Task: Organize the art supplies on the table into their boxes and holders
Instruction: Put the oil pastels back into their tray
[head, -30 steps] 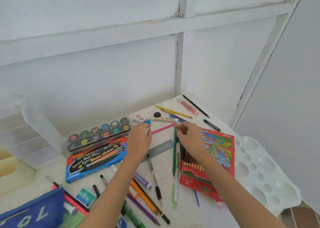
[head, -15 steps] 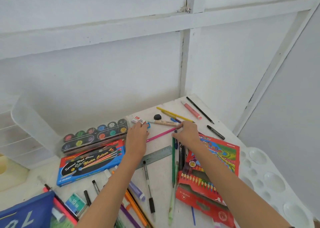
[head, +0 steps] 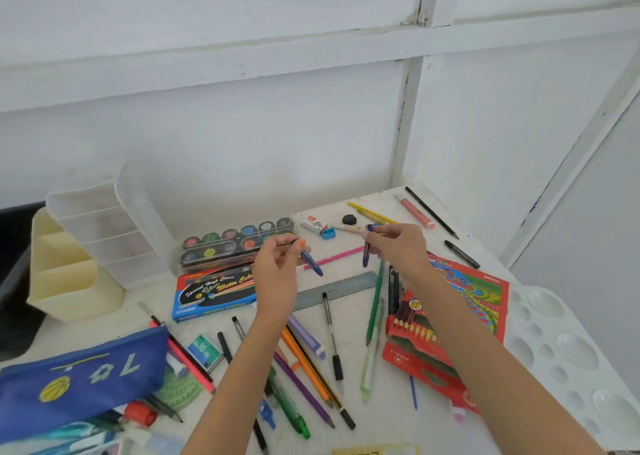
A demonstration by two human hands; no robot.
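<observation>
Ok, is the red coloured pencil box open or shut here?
Open. The red coloured pencil box has its flap folded away, and a row of pencil tips lies exposed at the opening.

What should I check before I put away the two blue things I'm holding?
1. Left hand has a grip on the pen: ok.
2. Right hand pinches the blue piece: ok.
3. The two blue parts fit together: cannot tell.
4. Holder is upright with its top open: ok.
5. Loose pens are off the table: not ok, many lie scattered there.
</observation>
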